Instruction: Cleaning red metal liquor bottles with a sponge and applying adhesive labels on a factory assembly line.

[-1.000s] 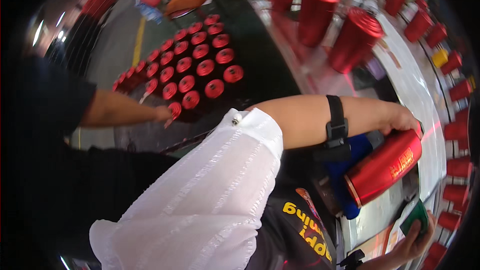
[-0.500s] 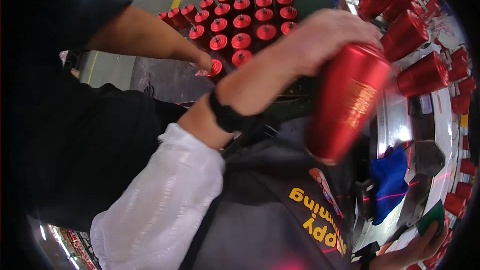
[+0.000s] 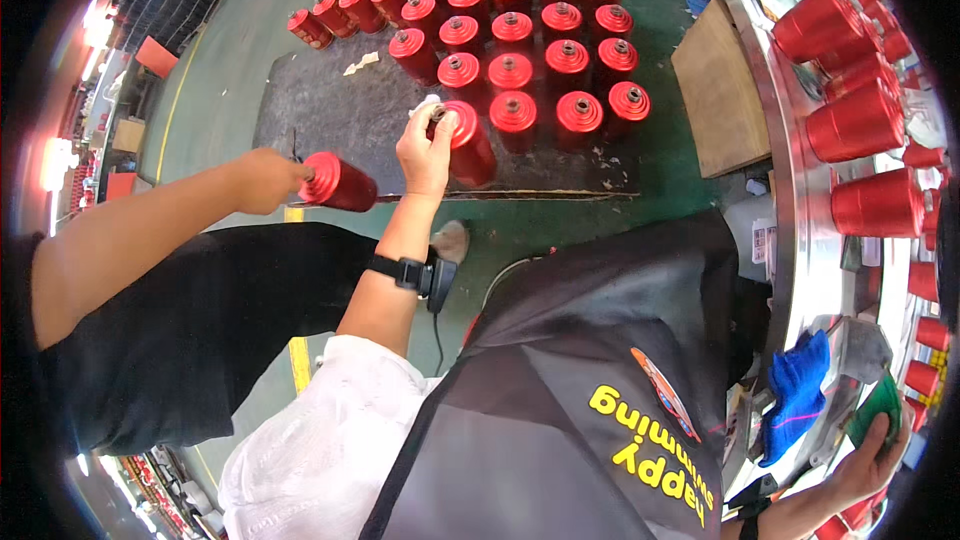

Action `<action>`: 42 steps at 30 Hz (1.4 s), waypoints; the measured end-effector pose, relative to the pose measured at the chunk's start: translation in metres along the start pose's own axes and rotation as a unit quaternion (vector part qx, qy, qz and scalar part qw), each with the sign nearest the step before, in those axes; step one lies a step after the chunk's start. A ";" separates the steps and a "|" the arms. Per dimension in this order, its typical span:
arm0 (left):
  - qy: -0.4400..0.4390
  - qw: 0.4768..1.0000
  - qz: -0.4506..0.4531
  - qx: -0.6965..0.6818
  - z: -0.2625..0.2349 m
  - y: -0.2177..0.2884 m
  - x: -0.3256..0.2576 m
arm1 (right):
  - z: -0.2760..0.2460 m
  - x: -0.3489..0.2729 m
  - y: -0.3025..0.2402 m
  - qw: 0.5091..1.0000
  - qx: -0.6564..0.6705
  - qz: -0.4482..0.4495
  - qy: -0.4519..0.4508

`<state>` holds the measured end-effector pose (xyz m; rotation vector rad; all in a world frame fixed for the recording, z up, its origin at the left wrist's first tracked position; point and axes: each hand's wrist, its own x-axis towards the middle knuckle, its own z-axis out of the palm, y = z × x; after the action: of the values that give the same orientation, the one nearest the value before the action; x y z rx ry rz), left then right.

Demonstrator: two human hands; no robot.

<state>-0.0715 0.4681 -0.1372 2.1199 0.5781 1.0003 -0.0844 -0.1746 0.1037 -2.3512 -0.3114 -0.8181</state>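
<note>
Worker's left hand [image 3: 425,152] has a firm grasp on the neck of a red bottle [image 3: 474,155], which is upright at the near edge of a dark board [image 3: 320,110], beside rows of matching bottles [image 3: 512,30]. Right hand [image 3: 858,472] is gripping a green pad [image 3: 878,408] near a blue cloth [image 3: 796,395]. Black apron [image 3: 520,430] carries tilted, readable yellow lettering [image 3: 655,468] plus a small cartoon [image 3: 664,392]. Gold marks on the far-left bottles [image 3: 310,28]: too small to read.

Hands [image 3: 424,152] on red canister [image 3: 470,148], green pad [image 3: 876,408]

Red canisters [image 3: 512,28] upright on dark platform [image 3: 325,105]
</note>
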 end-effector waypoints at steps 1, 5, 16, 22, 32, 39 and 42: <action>-0.001 1.000 -0.002 -0.001 0.003 -0.015 0.002 | 0.004 0.002 -0.008 1.000 -0.010 -0.015 -0.018; 0.034 0.999 -0.038 0.017 0.021 -0.062 0.007 | 0.016 0.007 -0.018 0.999 -0.008 -0.015 -0.043; 0.085 0.973 0.086 0.195 0.044 -0.107 0.002 | 0.078 0.027 -0.062 0.996 -0.090 -0.026 -0.005; 0.049 0.968 0.072 0.233 0.036 -0.099 -0.011 | 0.101 0.032 -0.069 0.996 0.075 0.043 -0.038; 0.086 0.941 -0.159 0.287 -0.071 -0.187 -0.013 | 0.127 0.068 -0.031 0.940 -0.139 -0.134 -0.280; 0.096 0.826 -0.388 0.398 -0.151 -0.282 0.005 | 0.134 0.041 0.060 0.882 -0.330 -0.143 -0.303; 0.076 0.800 -0.384 0.454 -0.198 -0.340 0.008 | 0.182 0.043 -0.040 0.848 -0.375 -0.144 -0.346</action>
<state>-0.2554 0.7742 -0.3028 2.1491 2.1308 0.4094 0.0202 -0.0283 0.0384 -3.3634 -0.7680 -0.1543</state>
